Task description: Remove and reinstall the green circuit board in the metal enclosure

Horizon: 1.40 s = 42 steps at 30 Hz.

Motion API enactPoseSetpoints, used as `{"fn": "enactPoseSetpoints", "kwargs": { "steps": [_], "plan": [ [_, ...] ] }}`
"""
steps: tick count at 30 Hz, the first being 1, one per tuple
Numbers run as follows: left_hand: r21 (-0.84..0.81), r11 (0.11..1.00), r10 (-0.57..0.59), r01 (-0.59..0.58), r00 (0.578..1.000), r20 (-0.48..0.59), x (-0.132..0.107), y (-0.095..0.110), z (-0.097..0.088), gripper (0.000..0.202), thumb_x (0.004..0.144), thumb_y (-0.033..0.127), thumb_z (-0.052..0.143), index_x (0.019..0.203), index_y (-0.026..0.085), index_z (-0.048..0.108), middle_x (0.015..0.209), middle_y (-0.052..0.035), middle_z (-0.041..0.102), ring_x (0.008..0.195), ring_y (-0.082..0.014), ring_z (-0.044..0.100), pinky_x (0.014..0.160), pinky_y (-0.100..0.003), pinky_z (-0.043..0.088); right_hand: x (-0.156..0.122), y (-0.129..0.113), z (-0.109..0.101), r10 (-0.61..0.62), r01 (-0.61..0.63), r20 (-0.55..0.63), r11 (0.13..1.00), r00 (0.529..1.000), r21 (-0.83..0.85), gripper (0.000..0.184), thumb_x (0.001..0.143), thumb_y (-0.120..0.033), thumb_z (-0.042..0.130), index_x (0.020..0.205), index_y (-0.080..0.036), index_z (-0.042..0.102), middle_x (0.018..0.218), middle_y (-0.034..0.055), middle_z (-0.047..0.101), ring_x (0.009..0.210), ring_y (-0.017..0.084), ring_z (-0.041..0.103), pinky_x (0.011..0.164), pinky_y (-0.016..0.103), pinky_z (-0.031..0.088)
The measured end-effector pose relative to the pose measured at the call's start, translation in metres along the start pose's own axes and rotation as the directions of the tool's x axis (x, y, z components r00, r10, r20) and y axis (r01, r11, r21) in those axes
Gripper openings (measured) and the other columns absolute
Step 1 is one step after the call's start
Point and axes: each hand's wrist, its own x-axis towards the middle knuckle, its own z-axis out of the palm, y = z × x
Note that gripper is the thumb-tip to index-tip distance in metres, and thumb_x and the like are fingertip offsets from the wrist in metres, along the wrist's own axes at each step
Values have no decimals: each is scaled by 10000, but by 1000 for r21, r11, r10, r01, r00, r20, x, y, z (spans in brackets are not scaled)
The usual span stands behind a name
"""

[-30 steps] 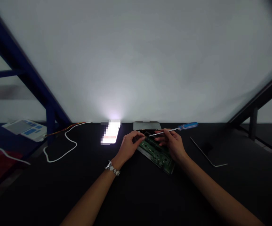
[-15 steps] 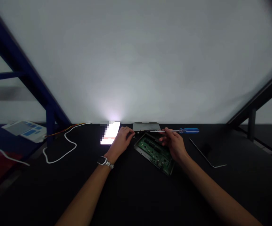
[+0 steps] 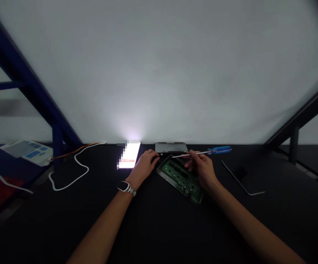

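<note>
My right hand [image 3: 204,168] grips a screwdriver [image 3: 219,150] by its metal shaft. Its clear blue handle points right, and the tip points left over the far corner of a green circuit board [image 3: 179,174]. That board sits in a shallow metal frame, partly covered by my right hand. Left of the frame's corner, my left hand [image 3: 145,163] rests on the table with thumb and fingertips drawn together. What lies between those fingertips, if anything, is too small to make out. A grey metal panel [image 3: 170,147] stands behind the board, against the wall.
A bright-screened phone or tablet [image 3: 130,156] lies beside my left hand. A white cable [image 3: 87,169] curls across the black table [image 3: 159,231] at left. To the right lies a bent metal rod [image 3: 237,178]. A white card-like sheet [image 3: 28,151] is at far left.
The screwdriver has tilted, its tip coming down and toward me over the board's corner. My left fingertips have shifted slightly right and curled lower. The board has stayed in place.
</note>
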Motion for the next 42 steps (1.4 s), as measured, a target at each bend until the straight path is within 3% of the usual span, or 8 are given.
{"fn": "enactPoseSetpoints", "kwargs": {
  "steps": [4, 13, 20, 24, 27, 32, 38, 42],
  "plan": [
    [-24, 1000, -13, 14, 999, 42, -3, 0, 2, 175, 873, 217, 609, 1037, 208, 672, 1038, -66, 637, 982, -223, 586, 878, -395, 487, -1, 0, 0, -1, 1, -3, 1000, 1000, 7, 341, 748, -476, 744, 829, -155, 660, 888, 97, 758, 493, 120, 639, 406, 205, 431],
    [-11, 998, -66, 66, 997, -39, -3, 3, 13, 141, 857, 157, 608, 885, 208, 736, 964, -62, 686, 918, -217, 614, 852, -395, 492, 1, 0, 0, -11, 12, 29, 1000, 1000, -8, 351, 745, -485, 743, 825, -153, 664, 895, 104, 761, 491, 123, 640, 404, 209, 437],
    [20, 998, -59, 60, 997, -42, -3, 2, 15, 181, 854, 100, 572, 884, 188, 727, 948, -71, 696, 901, -218, 620, 850, -395, 494, 1, 1, 0, -18, 21, 42, 998, 999, -59, 361, 744, -501, 740, 826, -156, 671, 891, 107, 758, 506, 137, 650, 402, 216, 453],
    [-34, 998, -48, 45, 994, -100, -5, 6, 9, 169, 892, 180, 562, 976, 208, 707, 1001, -63, 681, 953, -217, 604, 880, -407, 490, 3, -4, -4, -39, 46, 61, 993, 997, -112, 404, 757, -560, 702, 794, -165, 629, 756, 80, 738, 455, 131, 610, 375, 216, 425],
    [-58, 998, -40, 32, 988, -147, -6, 17, 0, 189, 933, 258, 520, 998, 215, 692, 995, -59, 669, 961, -213, 589, 881, -403, 487, 8, -9, -14, -75, 94, 85, 965, 994, -245, 426, 800, -599, 631, 715, -187, 564, 529, 6, 636, 347, 96, 478, 339, 206, 336],
    [-33, 999, -41, 42, 999, 29, -9, 33, -2, 182, 852, 276, 628, 1015, 213, 679, 929, -61, 645, 898, -228, 592, 795, -379, 505, 18, -4, -32, -20, 84, 152, 898, 988, -433, 489, 820, -626, 578, 603, -192, 516, 408, -43, 468, 364, 84, 381, 375, 206, 286],
    [24, 1000, 0, -3, 994, 112, 2, 32, 5, 256, 875, 103, 457, 992, 188, 668, 962, -71, 608, 846, -190, 604, 785, -342, 500, 13, 3, -30, 62, 95, 278, 851, 958, -516, 531, 856, -644, 486, 570, -198, 446, 471, -55, 387, 431, 87, 319, 426, 230, 261],
    [93, 995, 20, -35, 988, 156, 15, 34, 5, 265, 888, 105, 439, 1015, 177, 660, 978, -74, 611, 879, -201, 604, 811, -353, 496, 5, -4, -29, 114, 165, 361, 737, 925, -656, 479, 913, -574, 425, 621, -194, 422, 545, -55, 359, 495, 92, 325, 466, 232, 256]
  ]
}}
